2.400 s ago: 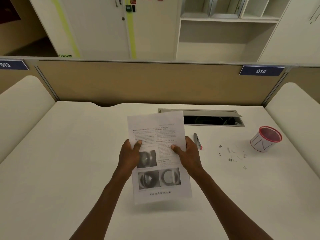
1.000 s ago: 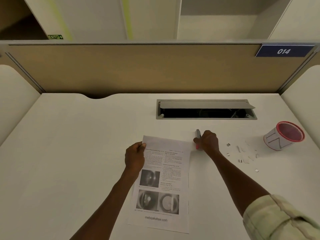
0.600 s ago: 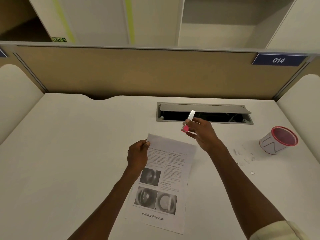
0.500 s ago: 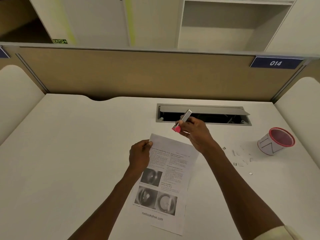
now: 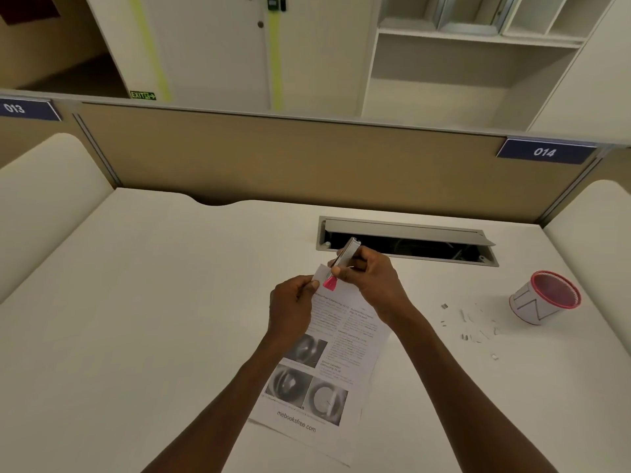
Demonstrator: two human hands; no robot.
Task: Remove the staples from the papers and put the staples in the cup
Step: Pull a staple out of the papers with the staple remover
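Landmark: the cup [image 5: 544, 297], white with a red rim, tipped on its side on the tabletop [image 5: 143, 302] with its mouth turned up and away from the person.
Papers: the papers [image 5: 327, 356] lie flat on the tabletop, well to the left of the cup, their top left corner lifted between the two hands.
Left hand: the left hand [image 5: 290, 307] pinches that top corner, thumb on top, holding it up off the tabletop.
Right hand: the right hand [image 5: 370, 279] has its fingers curled round a staple remover [image 5: 343, 264], a slim metal tool whose pink tip points down at the pinched corner.
Staple: too small to make out under the tool; I judge it sits in the corner being held.
Loose staples: a scatter of removed staples [image 5: 469, 327] lies just left of the cup and slightly nearer the person, not yet inside it.
Cable hatch: an open cable hatch [image 5: 406, 238] sits behind the hands, up and to the left of the cup.
Handling, papers: thin, limp and easy to tear; best held close to the staple so the corner stays taut.
Handling, staples: tiny, light, stiff and sharp-ended; likely to skitter, so pinch each with fingertips or sweep them together toward the cup.
Step in hand: working the tool's tip under the corner staple.
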